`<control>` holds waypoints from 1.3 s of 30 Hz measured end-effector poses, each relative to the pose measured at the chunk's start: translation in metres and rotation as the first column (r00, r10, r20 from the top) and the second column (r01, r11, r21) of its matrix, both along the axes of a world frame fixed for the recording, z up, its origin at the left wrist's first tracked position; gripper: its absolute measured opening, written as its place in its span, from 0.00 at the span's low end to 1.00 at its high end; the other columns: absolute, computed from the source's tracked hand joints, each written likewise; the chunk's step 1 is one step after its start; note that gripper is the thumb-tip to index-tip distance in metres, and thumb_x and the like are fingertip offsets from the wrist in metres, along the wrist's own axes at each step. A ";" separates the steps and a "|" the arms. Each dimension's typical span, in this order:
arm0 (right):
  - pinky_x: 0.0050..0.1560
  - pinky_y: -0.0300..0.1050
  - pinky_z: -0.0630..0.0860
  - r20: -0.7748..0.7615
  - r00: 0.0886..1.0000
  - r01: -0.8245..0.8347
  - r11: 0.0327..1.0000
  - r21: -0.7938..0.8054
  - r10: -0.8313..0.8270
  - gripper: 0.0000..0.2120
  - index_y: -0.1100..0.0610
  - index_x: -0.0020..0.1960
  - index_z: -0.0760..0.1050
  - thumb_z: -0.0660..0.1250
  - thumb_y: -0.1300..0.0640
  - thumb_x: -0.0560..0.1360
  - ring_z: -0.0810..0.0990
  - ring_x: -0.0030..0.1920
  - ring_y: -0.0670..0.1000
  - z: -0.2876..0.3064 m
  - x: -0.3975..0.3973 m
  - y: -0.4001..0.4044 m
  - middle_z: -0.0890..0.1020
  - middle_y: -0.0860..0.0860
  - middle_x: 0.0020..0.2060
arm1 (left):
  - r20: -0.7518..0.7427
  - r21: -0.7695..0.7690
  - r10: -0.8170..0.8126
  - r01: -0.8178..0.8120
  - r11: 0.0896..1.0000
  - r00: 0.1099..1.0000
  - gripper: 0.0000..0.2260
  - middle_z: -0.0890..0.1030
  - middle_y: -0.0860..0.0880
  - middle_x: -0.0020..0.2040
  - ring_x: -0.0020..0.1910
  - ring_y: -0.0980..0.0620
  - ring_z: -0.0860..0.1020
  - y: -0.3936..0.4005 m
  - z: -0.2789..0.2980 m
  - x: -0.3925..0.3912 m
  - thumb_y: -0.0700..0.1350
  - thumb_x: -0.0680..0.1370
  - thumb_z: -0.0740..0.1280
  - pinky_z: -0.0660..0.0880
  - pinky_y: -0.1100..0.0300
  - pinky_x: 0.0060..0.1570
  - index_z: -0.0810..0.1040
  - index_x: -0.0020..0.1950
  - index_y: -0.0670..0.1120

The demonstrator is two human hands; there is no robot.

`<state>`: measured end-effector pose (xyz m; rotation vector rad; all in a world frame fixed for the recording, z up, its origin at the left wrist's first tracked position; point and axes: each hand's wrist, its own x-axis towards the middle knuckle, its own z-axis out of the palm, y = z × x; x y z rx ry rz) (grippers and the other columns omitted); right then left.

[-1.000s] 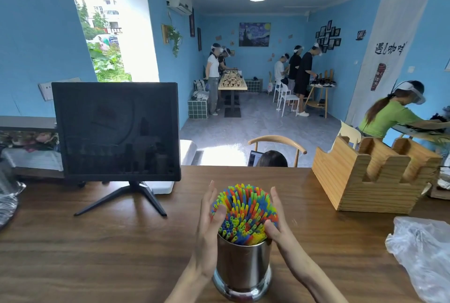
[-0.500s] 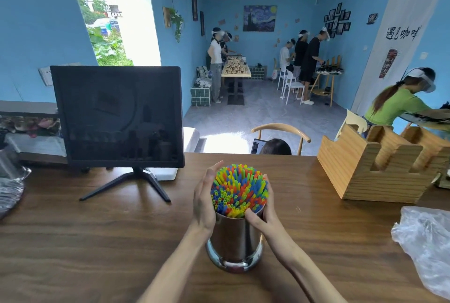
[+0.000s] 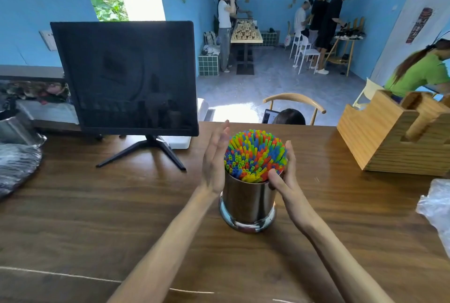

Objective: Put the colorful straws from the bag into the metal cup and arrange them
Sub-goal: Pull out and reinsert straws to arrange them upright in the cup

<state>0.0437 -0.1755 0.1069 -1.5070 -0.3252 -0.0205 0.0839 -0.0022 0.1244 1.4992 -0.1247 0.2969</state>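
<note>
Head view. Metal cup (image 3: 248,201): upright on the tabletop (image 3: 97,205), between the two hands. Straws (image 3: 254,155): packed bundle, fanned above the rim, all inside the cup. Left hand (image 3: 215,161): flat and unclenched, palm against the bundle's left side. Right hand (image 3: 285,176): cupped round the bundle's right side, thumb at the rim, pressing rather than gripping. Plastic bag (image 3: 435,207): well off to the right of the right hand. Handling, judged: straws light, bendable, apt to splay; press from the sides. Cup smooth, likely slippery; hold low on its wall.
</note>
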 end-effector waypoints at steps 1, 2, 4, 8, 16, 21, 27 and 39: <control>0.75 0.39 0.65 0.019 1.000 0.024 1.000 0.000 -0.024 0.52 0.38 0.80 0.40 0.71 0.36 0.70 0.67 0.70 0.29 0.000 0.000 -0.002 0.61 0.33 0.74 | 0.053 0.022 0.035 -0.037 0.999 0.998 0.31 0.75 0.55 0.73 0.71 0.58 0.73 0.003 0.002 -0.003 0.68 0.75 0.58 0.71 0.57 0.70 0.72 0.75 0.55; 0.76 0.40 0.64 0.052 0.997 0.064 0.998 -0.014 -0.063 0.52 0.38 0.81 0.42 0.72 0.35 0.69 0.64 0.74 0.33 0.001 -0.001 -0.003 0.60 0.36 0.76 | 0.117 0.040 0.057 -0.062 0.997 0.991 0.29 0.75 0.57 0.72 0.71 0.59 0.72 0.006 0.006 -0.006 0.66 0.76 0.59 0.69 0.61 0.69 0.74 0.73 0.55; 0.78 0.41 0.59 0.180 0.969 0.186 0.978 -0.096 -0.167 0.44 0.42 0.81 0.52 0.70 0.38 0.71 0.59 0.79 0.40 0.007 0.000 -0.008 0.60 0.40 0.80 | 0.254 0.156 0.089 -0.131 0.979 0.963 0.22 0.79 0.59 0.66 0.69 0.56 0.74 0.017 0.013 -0.011 0.63 0.78 0.61 0.70 0.58 0.68 0.79 0.67 0.55; 0.76 0.47 0.63 0.461 0.868 0.356 0.879 -0.319 -0.184 0.21 0.45 0.66 0.78 0.70 0.41 0.75 0.65 0.77 0.47 0.024 0.003 -0.017 0.71 0.41 0.73 | 0.481 0.544 -0.006 -0.293 0.786 0.877 0.19 0.79 0.57 0.59 0.63 0.55 0.73 0.027 0.023 -0.028 0.66 0.75 0.68 0.70 0.51 0.64 0.85 0.59 0.56; 0.69 0.56 0.71 0.484 0.868 0.370 0.791 -0.488 -0.108 0.14 0.50 0.60 0.83 0.70 0.46 0.77 0.75 0.67 0.44 0.046 0.005 -0.014 0.79 0.43 0.63 | 0.461 0.730 -0.151 -0.277 0.625 0.874 0.17 0.79 0.59 0.59 0.61 0.53 0.75 0.027 0.019 -0.036 0.62 0.72 0.74 0.67 0.51 0.62 0.85 0.59 0.61; 0.68 0.56 0.68 0.565 0.820 0.449 0.712 -0.541 -0.088 0.11 0.49 0.59 0.85 0.73 0.58 0.78 0.74 0.66 0.47 0.050 0.003 -0.013 0.80 0.44 0.61 | 0.498 0.763 -0.187 -0.325 0.559 0.847 0.14 0.80 0.59 0.58 0.61 0.54 0.73 0.035 0.027 -0.039 0.65 0.73 0.73 0.67 0.53 0.61 0.86 0.55 0.61; 0.69 0.59 0.68 0.516 0.852 0.411 0.721 -0.558 -0.087 0.13 0.45 0.63 0.83 0.70 0.55 0.80 0.72 0.68 0.47 0.050 0.001 -0.013 0.78 0.41 0.64 | 0.464 0.779 -0.111 -0.345 0.524 0.879 0.06 0.80 0.61 0.50 0.56 0.56 0.70 0.031 0.043 -0.046 0.55 0.76 0.71 0.66 0.50 0.58 0.87 0.45 0.58; 0.69 0.60 0.71 0.470 0.876 0.376 0.758 -0.533 -0.104 0.15 0.46 0.64 0.82 0.66 0.46 0.79 0.71 0.69 0.45 0.045 0.007 -0.017 0.77 0.41 0.65 | 0.178 0.907 -0.238 -0.065 0.416 0.955 0.08 0.75 0.60 0.49 0.57 0.52 0.67 0.025 0.060 -0.025 0.62 0.78 0.69 0.57 0.54 0.52 0.86 0.49 0.62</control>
